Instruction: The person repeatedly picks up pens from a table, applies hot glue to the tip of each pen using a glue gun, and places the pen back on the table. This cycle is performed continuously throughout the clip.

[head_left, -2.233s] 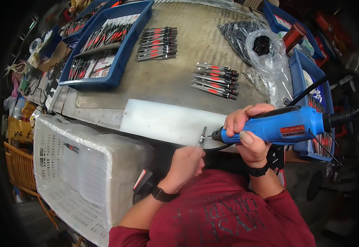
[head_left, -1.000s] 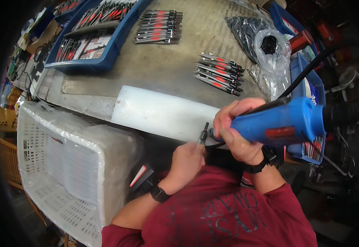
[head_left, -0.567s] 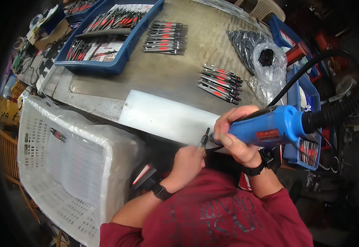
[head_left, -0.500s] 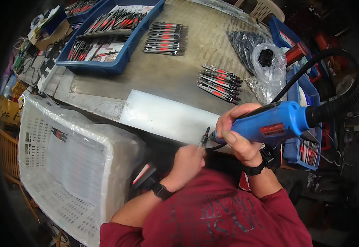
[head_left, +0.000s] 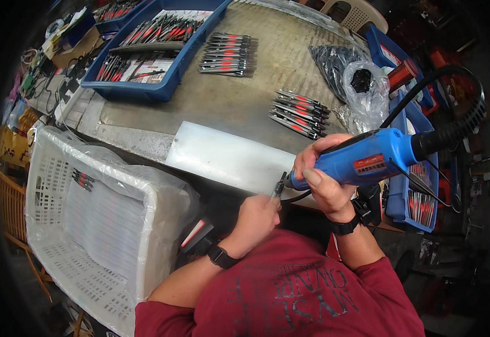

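Note:
Upright in my closed left hand is a slim, pen-like piece, silver-grey with a black upper end. My right hand wraps round a blue electric screwdriver, tilted so that its nose points left at the piece's black end. Nose and piece meet or nearly meet; contact is too small to make out. Both hands are by the near edge of a white block. Beyond it lies a stack of slim grey pieces with red middles, and a second stack is farther back.
At the left stands a plastic-lined white crate. A blue tray of similar pieces sits at the back left. Clear bags and blue bins line the right side. A thick black cable loops up from the screwdriver.
The screwdriver has shifted slightly left and down, its nose closer to the piece in my left hand. My left hand has barely moved.

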The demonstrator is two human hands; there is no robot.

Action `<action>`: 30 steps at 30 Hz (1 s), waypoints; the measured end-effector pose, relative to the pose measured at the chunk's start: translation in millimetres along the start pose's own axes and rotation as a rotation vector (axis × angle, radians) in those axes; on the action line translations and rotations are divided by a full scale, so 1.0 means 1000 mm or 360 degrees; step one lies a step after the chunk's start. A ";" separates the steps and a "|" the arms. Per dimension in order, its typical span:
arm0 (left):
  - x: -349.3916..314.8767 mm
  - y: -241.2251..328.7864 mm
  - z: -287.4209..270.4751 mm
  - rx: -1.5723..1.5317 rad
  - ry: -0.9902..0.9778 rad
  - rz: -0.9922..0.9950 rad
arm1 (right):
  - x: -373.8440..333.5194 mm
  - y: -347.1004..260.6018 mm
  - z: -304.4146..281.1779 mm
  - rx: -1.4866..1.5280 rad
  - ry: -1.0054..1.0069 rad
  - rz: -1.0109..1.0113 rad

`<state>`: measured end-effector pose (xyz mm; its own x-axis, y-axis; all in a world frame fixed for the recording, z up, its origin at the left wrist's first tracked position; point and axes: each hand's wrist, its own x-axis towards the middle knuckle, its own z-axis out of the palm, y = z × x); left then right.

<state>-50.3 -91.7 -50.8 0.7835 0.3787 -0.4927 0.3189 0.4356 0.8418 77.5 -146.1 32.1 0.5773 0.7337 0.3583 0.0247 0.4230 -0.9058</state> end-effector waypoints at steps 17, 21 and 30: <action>-0.001 0.002 0.001 0.0245 0.0130 0.0145 | 0.018 0.002 0.004 -0.0942 -0.0521 -0.0166; -0.002 0.001 0.001 0.0204 0.0136 0.0057 | 0.021 0.008 0.010 -0.0874 -0.0467 -0.0172; -0.003 0.007 -0.001 0.0056 0.0060 -0.0051 | 0.012 0.009 0.015 -0.0528 -0.0132 0.0181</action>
<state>-51.0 -89.1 -43.3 0.7520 0.3960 -0.5270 0.3626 0.4192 0.8324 72.3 -125.1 31.5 0.5235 0.8127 0.2559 0.2355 0.1506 -0.9601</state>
